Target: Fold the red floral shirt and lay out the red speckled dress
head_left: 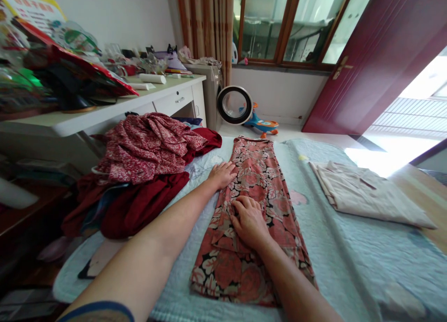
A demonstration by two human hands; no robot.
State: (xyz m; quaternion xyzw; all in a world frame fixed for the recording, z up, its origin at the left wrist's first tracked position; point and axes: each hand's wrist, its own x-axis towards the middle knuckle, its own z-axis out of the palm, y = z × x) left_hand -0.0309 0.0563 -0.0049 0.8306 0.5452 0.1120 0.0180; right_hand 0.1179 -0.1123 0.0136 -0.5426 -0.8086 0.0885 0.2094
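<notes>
A red-and-cream floral garment [258, 191] lies folded lengthwise on a pale blue quilted bed [349, 247]. My left hand [221, 174] rests flat on the garment's left edge, fingers stretched out. My right hand [248, 218] lies on the middle of the garment, palm down, its fingers curled and pressed against the cloth. Neither hand lifts the fabric.
A heap of red patterned and dark red clothes [146, 168] lies at the bed's left. A folded beige cloth [363, 194] sits at the right. A cluttered white desk [104, 110] stands left. A round fan [234, 105], a toy car [261, 125] and an open maroon door [377, 56] are beyond.
</notes>
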